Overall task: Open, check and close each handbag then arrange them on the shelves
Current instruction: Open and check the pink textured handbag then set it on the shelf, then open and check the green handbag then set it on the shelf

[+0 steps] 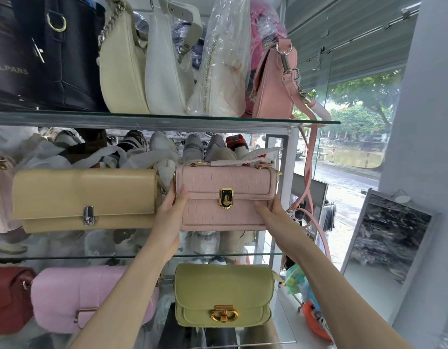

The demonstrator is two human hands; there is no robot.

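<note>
Holding the pale pink handbag [226,197] from both ends, the person keeps it upright on the middle glass shelf [213,255], just right of a beige clutch [84,197]. The left hand [171,207] clasps the bag's left edge, thumb on the front panel, its other fingers hidden behind the bag. The right hand [273,210] grips the lower right corner, thumb laid across the front below the flap. The flap lies shut under its gold clasp [226,198]. The bag's strap is wrapped in paper and hard to make out; items behind the bags are blurred.
</note>
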